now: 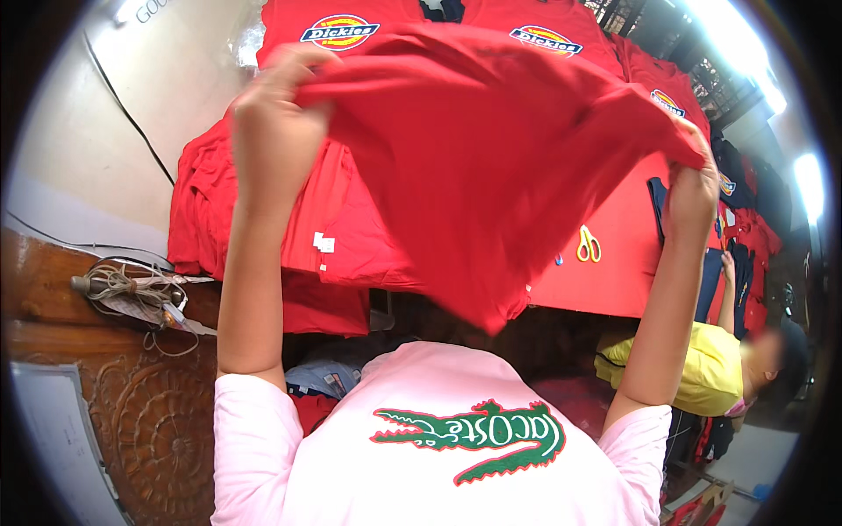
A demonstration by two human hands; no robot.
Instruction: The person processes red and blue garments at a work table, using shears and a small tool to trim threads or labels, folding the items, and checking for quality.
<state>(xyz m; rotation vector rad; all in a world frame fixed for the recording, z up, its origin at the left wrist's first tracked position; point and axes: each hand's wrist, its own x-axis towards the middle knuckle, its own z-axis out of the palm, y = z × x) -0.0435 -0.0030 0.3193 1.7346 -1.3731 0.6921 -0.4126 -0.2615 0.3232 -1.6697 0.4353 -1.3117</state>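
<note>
A red cloth (491,175) was stretched between the person's two hands, out in front of the chest, its middle sagging to a point at the bottom. The left hand (279,131) had its fingers curled tightly over the cloth's upper left corner, pinching a bunched edge; that hand was blurred, so exactly where its fingertips lay was hard to tell. The right hand (693,188) gripped the opposite corner, its fingers bent in close with fabric folded between them.

Beyond the cloth's top edge lay red shirts with oval badges: one badge (340,32) near its left end, another (546,40) farther right, and a third badge (667,103) near its right corner. Each was yellow and red, crossed by a dark blue band with white lettering. To the cloth's left was a pile of red garments (203,197), with small white tags (325,244) showing, any print on them too small to read. Scissors (588,245) with yellow handles lay just right of the cloth's lower part.

Below the cloth, the person's pink shirt (351,478) carried a green crocodile print (517,434) with white lettering. Right of and below the cloth was a co-worker in a yellow shirt (702,368).
</note>
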